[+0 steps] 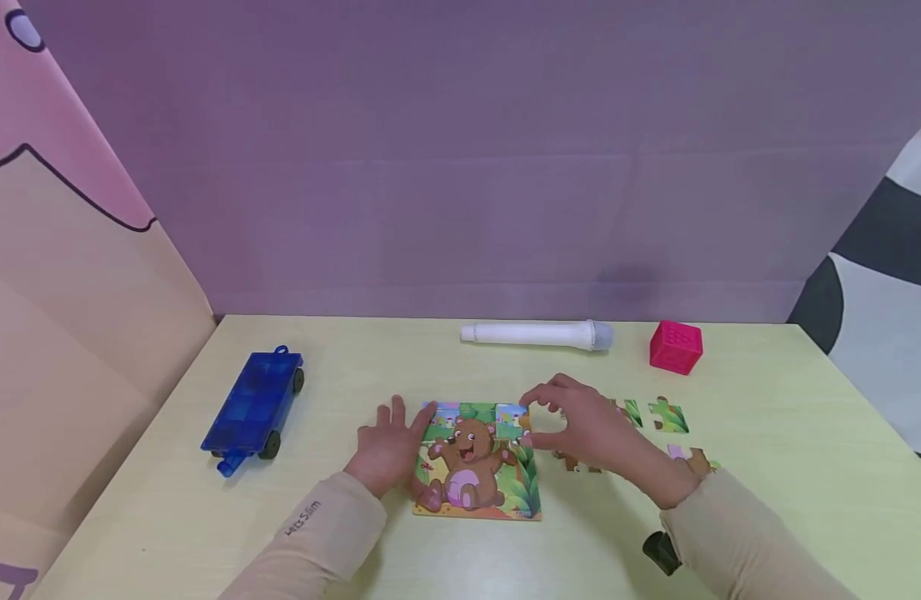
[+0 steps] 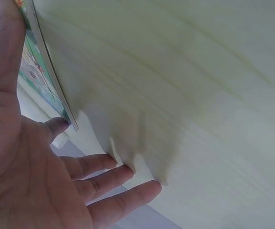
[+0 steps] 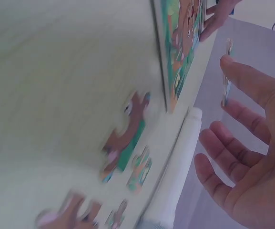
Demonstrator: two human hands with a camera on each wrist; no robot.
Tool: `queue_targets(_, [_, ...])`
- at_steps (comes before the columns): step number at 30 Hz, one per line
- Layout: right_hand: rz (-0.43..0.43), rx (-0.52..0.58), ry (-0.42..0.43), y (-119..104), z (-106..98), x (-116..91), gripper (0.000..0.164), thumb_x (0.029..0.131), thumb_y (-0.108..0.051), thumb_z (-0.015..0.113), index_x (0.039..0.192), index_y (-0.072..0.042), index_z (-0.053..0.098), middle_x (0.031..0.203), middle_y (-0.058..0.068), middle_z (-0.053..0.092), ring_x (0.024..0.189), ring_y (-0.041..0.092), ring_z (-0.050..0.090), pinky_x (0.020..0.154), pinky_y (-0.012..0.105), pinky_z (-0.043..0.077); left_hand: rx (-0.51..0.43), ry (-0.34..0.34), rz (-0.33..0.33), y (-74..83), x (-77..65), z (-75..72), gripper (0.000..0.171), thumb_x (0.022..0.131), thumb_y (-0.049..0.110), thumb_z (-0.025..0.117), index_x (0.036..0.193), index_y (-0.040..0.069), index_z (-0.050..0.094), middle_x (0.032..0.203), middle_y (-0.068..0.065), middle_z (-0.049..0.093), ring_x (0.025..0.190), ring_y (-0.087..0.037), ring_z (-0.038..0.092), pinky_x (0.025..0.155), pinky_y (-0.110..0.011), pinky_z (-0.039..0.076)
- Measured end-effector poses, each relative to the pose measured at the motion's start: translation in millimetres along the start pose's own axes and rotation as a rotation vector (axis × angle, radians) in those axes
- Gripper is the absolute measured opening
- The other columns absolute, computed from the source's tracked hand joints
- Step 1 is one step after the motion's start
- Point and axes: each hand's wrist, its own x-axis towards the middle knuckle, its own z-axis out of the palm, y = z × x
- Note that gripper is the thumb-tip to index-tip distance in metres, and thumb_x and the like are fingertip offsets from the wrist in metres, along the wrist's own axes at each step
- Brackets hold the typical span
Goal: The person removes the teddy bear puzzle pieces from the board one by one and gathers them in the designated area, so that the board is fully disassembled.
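Green-and-brown, nearly square bear-picture puzzle board (image 1: 468, 479) lies between the left hand (image 1: 385, 454), fingers extended and touching its left edge, and the right hand (image 1: 591, 423), which pinches a small, flat, printed puzzle piece (image 3: 226, 87) at the nearer, far-right corner.

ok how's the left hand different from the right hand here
The left hand touches the puzzle's left side, while the right hand is by its upper right corner. The right hand pinches a puzzle piece; the left hand holds none. The left hand has fingers spread on the table, while the right hand is raised above it. Both are bare, with beige sleeves.
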Motion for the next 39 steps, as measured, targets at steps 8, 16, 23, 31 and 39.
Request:
queue_targets(8, [-0.040,0.012,0.051,17.9,-14.3,-32.0,0.041,0.082,-0.029,0.086,0.117,-0.016,0.070,0.107,0.001,0.063,0.096,0.025,0.062,0.073,0.036,0.054,-0.006,0.000,-0.001,0.8,-1.0,-1.0,0.115,0.061,0.038,0.098,0.156,0.013,0.038,0.155,-0.032,0.031,0.138,-0.048,0.034,0.098,-0.065,0.046])
queue_targets(16, [0.044,0.005,0.022,34.7,-16.5,-62.1,0.043,0.081,-0.041,0.085,0.116,-0.021,0.071,0.120,0.007,0.063,0.095,0.021,0.063,0.065,0.028,0.053,-0.008,-0.001,-0.005,-0.2,-0.3,-0.5,0.117,0.060,0.038,0.099,0.157,0.013,0.038,0.155,-0.033,0.029,0.139,-0.048,0.033,0.099,-0.065,0.046])
queue_targets(23, [0.056,-0.057,0.010,44.7,-6.2,-81.2,0.046,0.077,-0.046,0.087,0.115,-0.025,0.073,0.106,-0.009,0.061,0.087,0.009,0.060,0.064,0.031,0.049,-0.021,0.000,-0.004,-0.3,0.3,1.0,0.115,0.061,0.037,0.098,0.156,0.013,0.038,0.155,-0.033,0.029,0.139,-0.049,0.033,0.099,-0.065,0.045])
queue_targets(31, [0.026,-0.113,-0.012,52.5,5.6,-91.6,0.044,0.073,-0.042,0.090,0.111,-0.024,0.074,0.120,0.009,0.070,0.121,0.046,0.059,0.084,0.054,0.055,-0.018,-0.008,-0.008,0.4,0.6,-0.3,0.117,0.060,0.038,0.099,0.157,0.013,0.037,0.155,-0.033,0.029,0.139,-0.049,0.033,0.099,-0.065,0.045])
queue_targets(39, [0.054,-0.174,-0.037,54.7,11.7,-90.2,0.045,0.071,-0.043,0.091,0.109,-0.024,0.075,0.114,0.004,0.070,0.129,0.052,0.050,0.091,0.069,0.047,-0.018,-0.018,-0.013,0.5,0.1,-1.2,0.118,0.060,0.039,0.098,0.157,0.013,0.037,0.156,-0.033,0.028,0.141,-0.049,0.032,0.100,-0.065,0.045])
